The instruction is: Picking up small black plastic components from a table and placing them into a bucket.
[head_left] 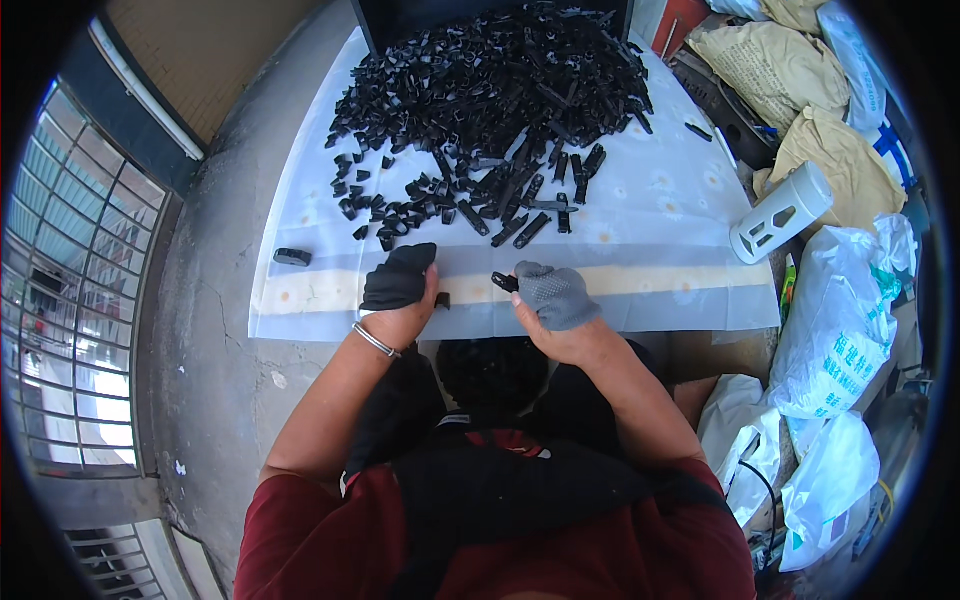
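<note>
My left hand (398,285), in a black fingerless glove, rests over the near part of the covered table. Its fingers are curled closed, and what they hold, if anything, is hidden. Beside its wrist is a small black piece (443,299). My right hand (556,297), in a grey glove, pinches a short black plastic part (505,282) between thumb and fingers. Beyond both hands spreads a large heap of black plastic parts (500,90). Small curved pieces (395,215) lie loose on its near left side, longer narrow ones (532,230) nearer the middle.
A pale flowered plastic sheet (680,215) covers the table. Behind the heap stands a dark bin (378,25). A white slotted cylinder (782,212) leans at the right edge; a black oval object (292,257) lies at left. Stuffed bags (835,320) crowd the right side.
</note>
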Demonstrator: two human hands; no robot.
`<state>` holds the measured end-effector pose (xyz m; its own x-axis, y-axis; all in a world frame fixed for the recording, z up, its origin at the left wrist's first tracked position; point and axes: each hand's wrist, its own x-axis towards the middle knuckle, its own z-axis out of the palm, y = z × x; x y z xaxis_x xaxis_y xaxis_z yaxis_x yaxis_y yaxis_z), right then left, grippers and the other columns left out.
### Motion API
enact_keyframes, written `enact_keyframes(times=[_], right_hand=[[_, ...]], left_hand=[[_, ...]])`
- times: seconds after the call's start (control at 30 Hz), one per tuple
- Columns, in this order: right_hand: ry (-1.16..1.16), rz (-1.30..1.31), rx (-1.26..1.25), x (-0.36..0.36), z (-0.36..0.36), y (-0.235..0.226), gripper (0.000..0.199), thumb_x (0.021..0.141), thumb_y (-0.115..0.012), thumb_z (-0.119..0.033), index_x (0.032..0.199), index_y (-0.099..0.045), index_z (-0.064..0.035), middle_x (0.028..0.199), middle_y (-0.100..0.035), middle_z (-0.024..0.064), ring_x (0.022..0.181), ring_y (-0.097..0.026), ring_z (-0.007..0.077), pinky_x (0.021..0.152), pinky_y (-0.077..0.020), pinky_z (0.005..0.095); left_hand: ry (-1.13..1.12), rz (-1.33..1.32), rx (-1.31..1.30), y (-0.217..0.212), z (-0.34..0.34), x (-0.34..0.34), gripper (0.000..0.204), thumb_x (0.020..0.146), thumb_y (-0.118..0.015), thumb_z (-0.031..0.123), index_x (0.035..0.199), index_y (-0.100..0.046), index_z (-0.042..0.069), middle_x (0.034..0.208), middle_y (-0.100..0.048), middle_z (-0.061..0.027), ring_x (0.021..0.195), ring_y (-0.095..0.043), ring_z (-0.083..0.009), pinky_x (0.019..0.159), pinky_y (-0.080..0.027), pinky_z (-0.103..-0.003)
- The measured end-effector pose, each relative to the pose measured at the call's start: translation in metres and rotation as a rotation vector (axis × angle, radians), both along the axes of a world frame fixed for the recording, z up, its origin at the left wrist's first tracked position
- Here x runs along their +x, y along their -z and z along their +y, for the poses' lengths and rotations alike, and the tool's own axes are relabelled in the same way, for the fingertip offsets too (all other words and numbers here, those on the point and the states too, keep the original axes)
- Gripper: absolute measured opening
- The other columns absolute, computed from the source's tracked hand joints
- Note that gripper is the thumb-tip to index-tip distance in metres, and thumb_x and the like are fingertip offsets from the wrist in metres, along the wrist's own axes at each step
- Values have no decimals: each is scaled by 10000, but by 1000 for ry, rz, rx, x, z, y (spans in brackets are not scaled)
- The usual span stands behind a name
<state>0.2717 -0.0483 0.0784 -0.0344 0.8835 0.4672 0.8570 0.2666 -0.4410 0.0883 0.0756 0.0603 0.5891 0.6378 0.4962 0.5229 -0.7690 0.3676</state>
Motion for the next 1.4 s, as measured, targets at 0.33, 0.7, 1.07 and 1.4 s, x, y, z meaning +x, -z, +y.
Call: enact_keyframes(times=[0.33, 0.7, 1.07, 1.4], right_hand=[[-14, -112, -46, -14, 6, -4, 139, 786, -540, -181, 837, -588, -61, 790, -593, 114, 742, -561, 299, 678, -435, 407], [-316, 0, -132, -21, -3, -7, 306, 775, -631, -250, 1032, -592, -88, 960, -617, 77, 873, -580, 255, 774, -445, 340], [-88, 176, 51, -36, -9, -7, 214, 750, -654, -233, 847, -606, -49, 782, -603, 91, 725, -563, 257, 645, -428, 354], [-136, 21, -89, -20, -20, -18, 220, 768, -641, -225, 904, -613, -55, 869, -612, 82, 798, -573, 264, 705, -451, 351]], left_hand=[[230, 395, 83, -17, -15, -13, 249, 710, -559, 67, 956, -593, 69, 871, -589, -124, 735, -591, -280, 637, -481, -370], [556, 134, -579, -48, -27, -3, 394, 750, -592, 100, 1131, -527, 24, 850, -620, -173, 696, -589, -185, 661, -467, -278], [262, -370, -965, -16, -56, -9, 406, 931, -394, 352, 930, -600, 2, 763, -615, -97, 700, -541, -157, 665, -439, -271], [333, -125, -850, -31, -43, -11, 444, 941, -367, 316, 694, -557, -1, 541, -490, -69, 488, -434, -148, 481, -371, -290]])
